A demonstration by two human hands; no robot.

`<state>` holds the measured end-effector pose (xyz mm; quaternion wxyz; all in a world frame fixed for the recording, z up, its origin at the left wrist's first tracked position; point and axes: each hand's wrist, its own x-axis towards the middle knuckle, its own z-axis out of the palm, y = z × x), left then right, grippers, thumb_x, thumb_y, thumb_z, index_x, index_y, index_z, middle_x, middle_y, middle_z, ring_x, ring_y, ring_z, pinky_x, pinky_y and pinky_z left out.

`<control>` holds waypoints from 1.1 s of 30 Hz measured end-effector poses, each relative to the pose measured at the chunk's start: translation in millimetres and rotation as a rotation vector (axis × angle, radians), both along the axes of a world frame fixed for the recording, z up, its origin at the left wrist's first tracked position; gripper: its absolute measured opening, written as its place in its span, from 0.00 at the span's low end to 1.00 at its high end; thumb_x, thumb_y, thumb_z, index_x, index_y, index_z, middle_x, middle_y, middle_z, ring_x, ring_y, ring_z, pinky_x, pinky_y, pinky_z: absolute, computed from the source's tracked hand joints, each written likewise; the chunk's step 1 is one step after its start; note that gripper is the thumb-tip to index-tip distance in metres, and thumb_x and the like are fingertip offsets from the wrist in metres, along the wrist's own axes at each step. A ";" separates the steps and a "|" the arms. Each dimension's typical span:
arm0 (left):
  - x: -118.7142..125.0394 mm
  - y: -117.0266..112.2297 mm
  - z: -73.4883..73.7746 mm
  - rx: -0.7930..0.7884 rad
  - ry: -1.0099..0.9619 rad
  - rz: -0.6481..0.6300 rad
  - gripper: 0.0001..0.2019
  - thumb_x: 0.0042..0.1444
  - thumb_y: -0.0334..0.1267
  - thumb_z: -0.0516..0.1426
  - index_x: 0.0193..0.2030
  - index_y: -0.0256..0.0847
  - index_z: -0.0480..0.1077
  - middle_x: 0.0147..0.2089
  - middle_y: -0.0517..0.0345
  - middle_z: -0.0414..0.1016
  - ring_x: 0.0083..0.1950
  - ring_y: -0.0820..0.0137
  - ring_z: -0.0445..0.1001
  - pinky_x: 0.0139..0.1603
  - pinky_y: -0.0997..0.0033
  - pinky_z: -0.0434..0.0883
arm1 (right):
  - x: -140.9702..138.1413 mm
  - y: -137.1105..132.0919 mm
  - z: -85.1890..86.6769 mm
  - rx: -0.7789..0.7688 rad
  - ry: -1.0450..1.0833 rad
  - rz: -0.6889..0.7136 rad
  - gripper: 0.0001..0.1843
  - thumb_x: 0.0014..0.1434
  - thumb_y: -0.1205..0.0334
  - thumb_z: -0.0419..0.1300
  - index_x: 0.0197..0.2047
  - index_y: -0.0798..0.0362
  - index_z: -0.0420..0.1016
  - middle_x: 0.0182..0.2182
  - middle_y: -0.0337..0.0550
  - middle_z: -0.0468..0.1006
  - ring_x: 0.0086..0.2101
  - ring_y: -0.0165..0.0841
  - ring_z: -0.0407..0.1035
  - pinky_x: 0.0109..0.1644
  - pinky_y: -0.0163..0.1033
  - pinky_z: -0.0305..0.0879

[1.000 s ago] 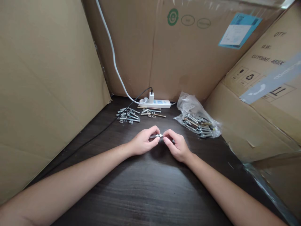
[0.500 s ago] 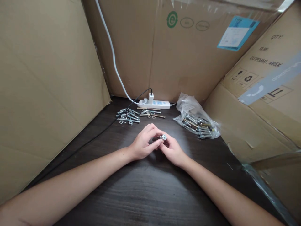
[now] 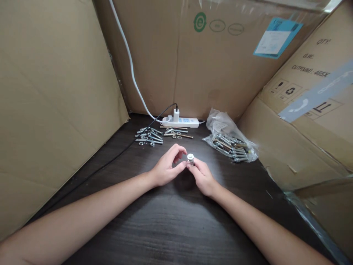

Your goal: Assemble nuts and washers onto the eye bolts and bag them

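Note:
My right hand (image 3: 202,177) pinches a silvery metal bolt (image 3: 190,159) between thumb and fingers. Its round end, with what looks like a washer or nut on it, points up toward me; the lower part is hidden by the fingers. Just to the left, my left hand (image 3: 168,167) is curved with thumb and fingers apart, nothing between them. The left thumb tip comes close to the bolt; whether it touches, I cannot tell. Behind the left hand lie loose bolts (image 3: 154,137) with nuts and rings, and a second group of bolts (image 3: 179,136) beside them.
A clear plastic bag (image 3: 224,127) of metal bolts lies at the right. A white power strip (image 3: 187,122) with a charger (image 3: 176,115) stands at the back. A black cable (image 3: 110,161) crosses the dark table (image 3: 165,228). Cardboard boxes (image 3: 154,55) wall in three sides.
The bolt has tipped so its end points more upward. My left fingers have come away from it and spread, while my right hand keeps hold and has lowered slightly.

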<state>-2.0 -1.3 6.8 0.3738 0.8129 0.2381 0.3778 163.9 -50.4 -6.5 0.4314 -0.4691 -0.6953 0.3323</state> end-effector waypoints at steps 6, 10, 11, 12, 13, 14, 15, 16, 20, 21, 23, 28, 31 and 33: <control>-1.0 2.6 -3.8 -0.102 -0.062 0.013 0.10 0.59 0.42 0.51 0.42 0.39 0.59 0.35 0.60 0.59 0.35 0.73 0.59 0.35 0.73 0.62 | 11.9 5.5 1.5 0.015 -0.247 -0.137 0.11 0.53 0.66 0.49 0.21 0.52 0.53 0.19 0.33 0.56 0.23 0.27 0.52 0.28 0.34 0.47; 0.8 4.7 -1.2 -0.091 0.032 0.045 0.12 0.61 0.44 0.50 0.31 0.38 0.59 0.29 0.63 0.58 0.31 0.75 0.57 0.32 0.74 0.58 | 16.9 8.2 0.8 -0.015 -0.287 -0.186 0.13 0.51 0.65 0.49 0.19 0.52 0.49 0.16 0.33 0.53 0.21 0.26 0.50 0.26 0.34 0.43; 1.4 5.3 -0.8 -0.086 0.059 0.048 0.14 0.62 0.45 0.49 0.29 0.38 0.58 0.28 0.63 0.57 0.30 0.75 0.57 0.31 0.74 0.57 | 17.2 8.4 0.6 -0.021 -0.298 -0.187 0.13 0.51 0.65 0.49 0.19 0.52 0.49 0.16 0.33 0.53 0.20 0.26 0.49 0.26 0.34 0.43; 1.8 5.8 -0.8 -0.080 0.084 0.048 0.16 0.62 0.46 0.48 0.26 0.38 0.58 0.26 0.64 0.56 0.29 0.75 0.56 0.31 0.74 0.56 | 17.0 8.3 0.5 -0.027 -0.312 -0.183 0.13 0.51 0.65 0.49 0.18 0.52 0.49 0.16 0.33 0.53 0.20 0.26 0.49 0.26 0.34 0.43; 2.1 6.3 -1.0 -0.075 0.106 0.049 0.18 0.62 0.46 0.48 0.25 0.38 0.56 0.25 0.64 0.55 0.28 0.76 0.55 0.30 0.74 0.56 | 16.6 8.0 0.5 -0.031 -0.327 -0.179 0.13 0.50 0.65 0.49 0.18 0.52 0.49 0.16 0.33 0.53 0.20 0.26 0.49 0.26 0.34 0.43; 2.4 6.7 -1.5 -0.069 0.124 0.050 0.19 0.63 0.47 0.47 0.24 0.38 0.55 0.24 0.64 0.54 0.28 0.76 0.55 0.30 0.74 0.55 | 16.1 7.7 0.6 -0.032 -0.343 -0.174 0.13 0.50 0.64 0.49 0.18 0.52 0.49 0.16 0.33 0.53 0.20 0.26 0.49 0.26 0.34 0.43; 2.6 7.0 -2.2 -0.064 0.142 0.051 0.20 0.63 0.47 0.46 0.23 0.38 0.54 0.24 0.65 0.53 0.27 0.76 0.54 0.29 0.74 0.54 | 15.4 7.2 0.9 -0.030 -0.358 -0.171 0.14 0.50 0.64 0.50 0.18 0.52 0.49 0.15 0.33 0.53 0.20 0.26 0.49 0.26 0.34 0.42; 2.8 7.3 -3.0 -0.059 0.158 0.053 0.21 0.63 0.47 0.46 0.23 0.38 0.54 0.24 0.65 0.52 0.27 0.76 0.54 0.29 0.75 0.53 | 14.8 6.7 1.5 -0.027 -0.373 -0.167 0.14 0.50 0.64 0.50 0.17 0.52 0.48 0.15 0.32 0.53 0.19 0.26 0.48 0.26 0.35 0.42; 3.4 8.6 -5.2 -0.058 0.209 0.053 0.20 0.64 0.46 0.46 0.22 0.38 0.52 0.23 0.65 0.52 0.26 0.77 0.53 0.28 0.75 0.52 | 13.9 4.9 4.3 -0.021 -0.380 -0.145 0.16 0.50 0.64 0.52 0.17 0.52 0.48 0.15 0.32 0.52 0.19 0.25 0.48 0.25 0.34 0.42; 3.5 9.0 -5.3 -0.059 0.214 0.050 0.20 0.64 0.46 0.45 0.22 0.38 0.52 0.23 0.65 0.51 0.26 0.77 0.53 0.28 0.75 0.52 | 14.2 4.7 4.7 -0.016 -0.361 -0.128 0.16 0.50 0.64 0.52 0.17 0.52 0.48 0.15 0.32 0.52 0.19 0.25 0.48 0.26 0.34 0.42; 3.6 9.5 -5.1 -0.064 0.219 0.043 0.20 0.64 0.46 0.45 0.22 0.38 0.52 0.23 0.65 0.51 0.26 0.77 0.52 0.28 0.75 0.53 | 15.2 4.4 4.9 -0.009 -0.287 -0.069 0.18 0.54 0.61 0.52 0.17 0.52 0.48 0.15 0.32 0.50 0.20 0.25 0.46 0.26 0.34 0.42; 3.0 7.9 -2.5 -0.050 0.230 -0.040 0.18 0.64 0.45 0.44 0.25 0.38 0.56 0.25 0.64 0.56 0.28 0.76 0.56 0.31 0.75 0.57 | 17.2 6.0 3.9 -0.081 -0.001 -0.028 0.25 0.61 0.50 0.46 0.17 0.51 0.47 0.17 0.33 0.48 0.20 0.26 0.44 0.26 0.35 0.43; 3.0 6.0 -2.1 -0.014 0.239 -0.075 0.17 0.65 0.44 0.43 0.28 0.38 0.59 0.27 0.63 0.60 0.30 0.75 0.59 0.34 0.74 0.60 | 16.1 7.0 6.4 -0.167 0.123 -0.029 0.27 0.62 0.46 0.45 0.16 0.51 0.52 0.15 0.33 0.52 0.20 0.26 0.48 0.26 0.35 0.48; 3.3 5.1 -2.7 0.012 0.244 -0.074 0.16 0.66 0.44 0.43 0.29 0.38 0.60 0.29 0.62 0.62 0.31 0.75 0.60 0.35 0.74 0.61 | 14.8 7.3 8.6 -0.227 0.178 0.000 0.27 0.61 0.44 0.47 0.17 0.51 0.56 0.15 0.34 0.56 0.19 0.27 0.52 0.25 0.35 0.51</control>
